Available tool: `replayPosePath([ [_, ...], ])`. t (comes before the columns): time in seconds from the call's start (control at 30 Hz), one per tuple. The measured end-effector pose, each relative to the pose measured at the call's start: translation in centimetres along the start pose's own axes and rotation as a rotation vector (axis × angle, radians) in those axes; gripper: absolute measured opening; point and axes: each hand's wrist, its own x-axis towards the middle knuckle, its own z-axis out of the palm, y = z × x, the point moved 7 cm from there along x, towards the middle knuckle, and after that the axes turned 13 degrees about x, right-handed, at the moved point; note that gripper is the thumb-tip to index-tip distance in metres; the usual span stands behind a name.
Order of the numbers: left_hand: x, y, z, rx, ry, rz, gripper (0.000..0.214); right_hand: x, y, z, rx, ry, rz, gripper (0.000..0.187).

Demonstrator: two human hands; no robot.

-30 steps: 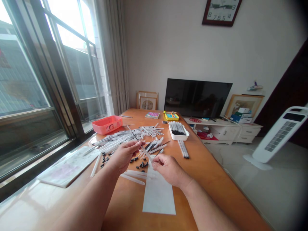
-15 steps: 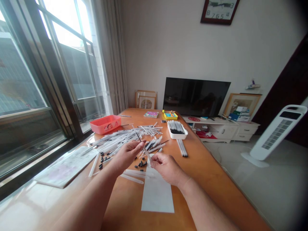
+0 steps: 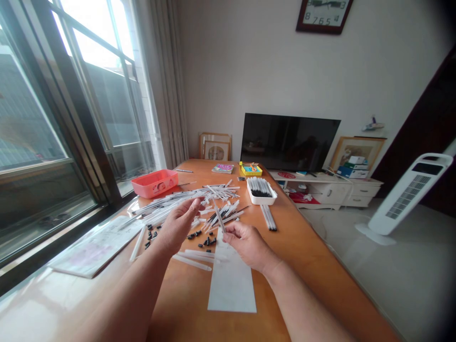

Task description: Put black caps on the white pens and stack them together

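Note:
My right hand [image 3: 245, 242] pinches a slim translucent pen barrel [image 3: 218, 216] near its lower end, over a white paper strip [image 3: 232, 285]. The barrel tilts up and away; a refill inside cannot be made out for sure. My left hand [image 3: 183, 223] is apart from the barrel, fingers stretched forward, with nothing visible in them. It hovers at the near edge of a heap of pen barrels and refills [image 3: 171, 205]. Small black pen caps [image 3: 208, 241] lie scattered between my hands. Several clear caps or tubes [image 3: 194, 260] lie beside the paper.
A white tray [image 3: 262, 199] of black-tipped pens stands at the right, with several pens [image 3: 268, 218] laid before it. A red plastic basket [image 3: 155, 184], a booklet [image 3: 94, 247] and a yellow box [image 3: 251, 169] are also on the table. A window [image 3: 89, 95] borders the left side.
My left hand has let go of the thin dark-tipped piece at the barrel's upper end and moved left, away from it. My right hand keeps the barrel, now held more upright.

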Motion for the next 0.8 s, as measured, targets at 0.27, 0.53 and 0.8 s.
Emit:
replayPosePath([
  [0.27,0.1,-0.2,0.0,-0.004,-0.008,-0.024,0.053,0.3,0.6,-0.4,0.004,0.014,0.014,0.019],
  [0.53,0.6,-3.2,1.9,0.437,-0.213,0.01,0.026,0.4,0.3,-1.9,-0.081,0.091,0.002,0.018],
  [0.8,0.0,-5.4,3.1,0.755,-0.428,0.105,0.013,0.3,0.6,-2.7,-0.128,0.127,0.011,0.02],
])
